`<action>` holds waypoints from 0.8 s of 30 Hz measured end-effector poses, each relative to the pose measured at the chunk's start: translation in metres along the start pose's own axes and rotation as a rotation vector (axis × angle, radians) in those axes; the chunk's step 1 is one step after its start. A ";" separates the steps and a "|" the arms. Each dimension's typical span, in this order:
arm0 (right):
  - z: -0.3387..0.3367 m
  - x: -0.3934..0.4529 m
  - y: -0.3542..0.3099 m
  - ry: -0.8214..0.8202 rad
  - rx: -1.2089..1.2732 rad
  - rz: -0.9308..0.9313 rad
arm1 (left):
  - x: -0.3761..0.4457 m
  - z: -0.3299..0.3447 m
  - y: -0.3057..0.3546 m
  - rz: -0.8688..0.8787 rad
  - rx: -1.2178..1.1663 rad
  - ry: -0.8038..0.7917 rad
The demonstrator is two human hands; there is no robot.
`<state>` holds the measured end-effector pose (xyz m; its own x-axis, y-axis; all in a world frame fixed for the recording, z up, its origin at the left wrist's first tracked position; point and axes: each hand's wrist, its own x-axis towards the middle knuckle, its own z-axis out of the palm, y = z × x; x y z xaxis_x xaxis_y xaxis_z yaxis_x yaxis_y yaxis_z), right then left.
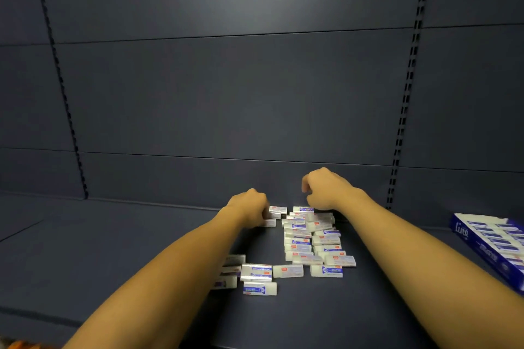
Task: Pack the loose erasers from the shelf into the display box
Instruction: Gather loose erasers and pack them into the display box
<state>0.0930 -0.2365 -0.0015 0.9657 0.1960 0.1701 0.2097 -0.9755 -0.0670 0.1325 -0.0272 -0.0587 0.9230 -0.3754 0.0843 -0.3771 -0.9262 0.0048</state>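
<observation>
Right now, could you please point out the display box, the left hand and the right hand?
display box (465, 231): head view, blue front wall.
left hand (249, 205): head view, back of hand.
right hand (326, 188): head view, back of hand.

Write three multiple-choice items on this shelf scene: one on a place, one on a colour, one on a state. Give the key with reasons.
1. Where does the display box lie?
A. At the right edge of the shelf
B. Between the two hands
C. On the far left

2. What colour is the box's outer wall?
A. Red
B. Blue
C. Green

3. What is the left hand doing?
A. Resting flat, far from any eraser
B. Curled among the rear erasers
C. Holding the box

Key:
1 A, the box sits at the picture's right edge, beyond the right forearm.
2 B, its side with white lettering is blue.
3 B, its fingers bend down at the erasers at the back of the loose erasers; the grip itself is hidden.
</observation>
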 end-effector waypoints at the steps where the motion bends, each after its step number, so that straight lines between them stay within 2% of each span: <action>1: 0.003 0.002 -0.004 -0.004 0.004 0.005 | 0.000 0.000 -0.004 0.009 0.009 0.005; 11: 0.037 0.022 -0.043 -0.072 0.038 0.005 | -0.016 -0.012 -0.060 0.021 -0.064 0.011; 24: 0.067 0.043 -0.072 -0.071 0.069 0.042 | -0.034 -0.014 -0.108 -0.031 -0.135 0.061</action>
<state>0.1294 -0.1508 -0.0553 0.9818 0.1636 0.0963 0.1761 -0.9743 -0.1403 0.1411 0.0862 -0.0479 0.9295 -0.3402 0.1428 -0.3593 -0.9224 0.1414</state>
